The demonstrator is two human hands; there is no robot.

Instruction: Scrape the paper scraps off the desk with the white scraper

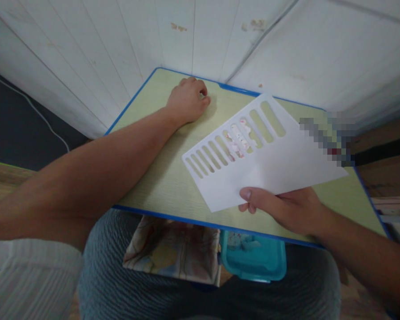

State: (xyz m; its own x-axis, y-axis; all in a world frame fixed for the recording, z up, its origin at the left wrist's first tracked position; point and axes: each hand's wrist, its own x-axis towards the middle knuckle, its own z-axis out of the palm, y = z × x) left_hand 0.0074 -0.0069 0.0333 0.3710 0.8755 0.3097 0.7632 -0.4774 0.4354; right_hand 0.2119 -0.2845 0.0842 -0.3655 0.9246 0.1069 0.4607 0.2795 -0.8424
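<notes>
White, thin, four-sided sheet with rounded slots (pixel 276 162) is over the pale-green, blue-edged tabletop (pixel 168 182), near edge pinched by the right hand (pixel 293 208), slotted edge beyond that grip, slanting away rightward, with the left hand (pixel 188 101) loosely curled past it at left, contents indeterminable.

So from my end I've got one thin white card (pixel 283 164) pinched in the right hand (pixel 291 209), thumb on top at the near edge, fingers tucked underneath. It's angled, sticking out past that hand on both sides. Beyond the thumb there's a row of rounded slots along the far edge, facing the left hand (pixel 188 100), skinny at the left end and chunkier going right. White stuff with pinkish specks (pixel 239 137) shows in the middle slots; can't tell if it's stuck on or underneath.
</notes>
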